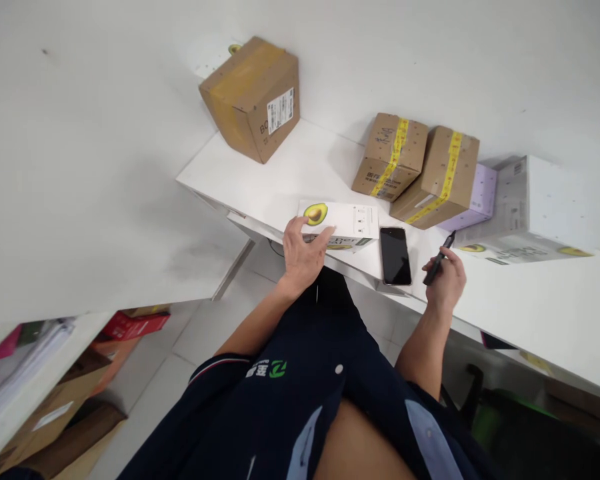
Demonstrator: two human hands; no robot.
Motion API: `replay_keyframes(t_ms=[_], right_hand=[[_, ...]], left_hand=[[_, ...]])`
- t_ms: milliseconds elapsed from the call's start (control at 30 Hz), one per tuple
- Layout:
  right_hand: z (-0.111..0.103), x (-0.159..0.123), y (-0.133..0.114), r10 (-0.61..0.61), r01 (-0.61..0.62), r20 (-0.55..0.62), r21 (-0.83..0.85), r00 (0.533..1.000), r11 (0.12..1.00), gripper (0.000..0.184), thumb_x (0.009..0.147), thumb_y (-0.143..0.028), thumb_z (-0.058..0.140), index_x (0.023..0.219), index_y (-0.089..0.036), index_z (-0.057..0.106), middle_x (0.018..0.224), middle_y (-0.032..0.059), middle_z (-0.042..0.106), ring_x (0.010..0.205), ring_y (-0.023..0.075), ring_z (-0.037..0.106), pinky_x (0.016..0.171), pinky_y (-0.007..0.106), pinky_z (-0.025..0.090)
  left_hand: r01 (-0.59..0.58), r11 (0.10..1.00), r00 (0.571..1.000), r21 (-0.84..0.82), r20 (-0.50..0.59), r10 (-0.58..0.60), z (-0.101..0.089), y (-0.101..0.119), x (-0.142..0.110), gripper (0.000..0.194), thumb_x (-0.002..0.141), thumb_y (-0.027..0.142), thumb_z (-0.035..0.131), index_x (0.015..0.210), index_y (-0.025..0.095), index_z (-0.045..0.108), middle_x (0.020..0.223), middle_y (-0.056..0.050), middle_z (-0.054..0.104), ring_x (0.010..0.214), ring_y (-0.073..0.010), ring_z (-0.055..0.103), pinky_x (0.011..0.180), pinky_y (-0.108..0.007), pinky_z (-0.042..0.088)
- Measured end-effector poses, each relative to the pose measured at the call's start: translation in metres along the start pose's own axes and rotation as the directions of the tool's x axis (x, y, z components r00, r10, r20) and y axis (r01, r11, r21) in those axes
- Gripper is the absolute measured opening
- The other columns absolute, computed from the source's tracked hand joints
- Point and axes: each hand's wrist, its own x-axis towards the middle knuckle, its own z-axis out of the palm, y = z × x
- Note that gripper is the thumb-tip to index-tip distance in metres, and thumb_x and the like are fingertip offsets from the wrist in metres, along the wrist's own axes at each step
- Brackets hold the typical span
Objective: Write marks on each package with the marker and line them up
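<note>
A white cardboard box (343, 217) with an avocado picture lies at the front edge of the white desk. My left hand (303, 257) grips its left end, thumb and fingers on the top and near side. In my right hand (445, 277) is a black marker pen (439, 259), held slantwise over the desk with its tip end pointing up and away from me. Between the box and my right hand a dark-screened smartphone (395, 257) lies flat, close to the desk's edge.
Two taped brown cartons (393, 157) stand behind the phone. A lilac box (473, 200) and a large white avocado box (525, 207) are to their right. A bigger carton (260, 100) stands at the desk's far left corner. Lower left is a shelf (45, 380) with boxes.
</note>
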Motion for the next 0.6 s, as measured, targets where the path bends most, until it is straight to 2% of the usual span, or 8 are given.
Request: replay_keyframes(t_ms=[67,133,233,300,400,467,533,600], right_hand=[[-0.002,-0.005,-0.015,-0.032,0.010,0.062,0.334,0.998,0.942,0.032,0.080,-0.045,0.053,0.101,-0.026,0.066,0.072,-0.0020,0.055,0.061,0.0159,0.057,0.060,0.033,0.051],[0.000,-0.011,-0.032,-0.145,0.081,0.102,0.471,0.984,0.879,0.028,0.076,-0.043,0.065,0.101,-0.030,0.065,0.075,-0.0036,0.057,0.065,0.0150,0.061,0.062,0.033,0.054],[0.016,-0.023,-0.062,-0.266,0.183,0.097,0.503,0.959,0.845,0.032,0.075,-0.045,0.078,0.099,-0.033,0.061,0.069,-0.0073,0.056,0.063,0.0133,0.061,0.062,0.031,0.055],[0.035,-0.029,-0.081,-0.308,0.225,0.079,0.517,0.948,0.826,0.032,0.081,-0.053,0.075,0.093,-0.031,0.056,0.058,-0.0104,0.047,0.053,0.0116,0.055,0.058,0.029,0.054],[0.069,-0.037,-0.103,-0.368,0.267,0.080,0.549,0.926,0.792,0.030,0.089,-0.055,0.065,0.086,-0.028,0.052,0.048,-0.0128,0.035,0.039,0.0097,0.043,0.046,0.024,0.046],[0.090,-0.039,-0.113,-0.394,0.243,0.160,0.564,0.905,0.789,0.028,0.094,-0.055,0.056,0.088,-0.028,0.056,0.049,-0.0106,0.042,0.040,0.0112,0.048,0.046,0.026,0.047],[0.108,-0.040,-0.119,-0.400,0.190,0.293,0.548,0.868,0.815,0.030,0.096,-0.055,0.051,0.096,-0.027,0.061,0.058,-0.0061,0.057,0.050,0.0140,0.061,0.054,0.030,0.054],[0.120,-0.041,-0.122,-0.397,0.164,0.406,0.499,0.823,0.851,0.031,0.094,-0.054,0.056,0.104,-0.026,0.063,0.070,-0.0026,0.067,0.064,0.0161,0.069,0.064,0.034,0.060]], left_hand=[[0.001,1.000,1.000,0.001,-0.006,-0.001,0.003,-0.002,-0.001,0.027,0.098,0.027,0.054,0.121,0.034,0.067,0.136,-0.011,0.043,0.136,-0.0335,0.040,0.112,-0.057,0.044],[-0.013,1.000,1.000,0.016,-0.024,0.013,0.005,-0.003,-0.001,0.028,0.097,0.025,0.055,0.120,0.033,0.068,0.135,-0.011,0.042,0.136,-0.0328,0.040,0.112,-0.056,0.045],[-0.026,0.999,0.999,0.029,-0.040,0.027,0.007,-0.004,-0.002,0.029,0.096,0.023,0.056,0.121,0.033,0.068,0.135,-0.011,0.041,0.136,-0.0322,0.040,0.113,-0.055,0.046],[-0.008,1.000,1.000,0.020,-0.027,0.008,0.007,-0.004,-0.002,0.029,0.096,0.024,0.056,0.120,0.034,0.068,0.135,-0.011,0.041,0.136,-0.0322,0.039,0.113,-0.055,0.046],[0.027,1.000,1.000,-0.011,-0.001,-0.027,0.007,-0.004,-0.002,0.028,0.097,0.025,0.055,0.119,0.034,0.069,0.136,-0.011,0.041,0.137,-0.0329,0.038,0.114,-0.056,0.044],[0.023,0.999,1.000,-0.024,-0.011,-0.023,0.008,-0.004,-0.002,0.027,0.098,0.027,0.054,0.118,0.034,0.070,0.136,-0.012,0.041,0.137,-0.0332,0.039,0.114,-0.057,0.043],[0.004,1.000,1.000,-0.024,-0.030,-0.004,0.008,-0.005,-0.002,0.027,0.099,0.028,0.053,0.119,0.033,0.070,0.135,-0.012,0.041,0.136,-0.0328,0.040,0.114,-0.056,0.043],[-0.001,1.000,1.000,-0.015,-0.031,0.001,0.008,-0.005,-0.002,0.027,0.099,0.030,0.052,0.119,0.031,0.070,0.135,-0.012,0.042,0.135,-0.0320,0.040,0.114,-0.055,0.043]])
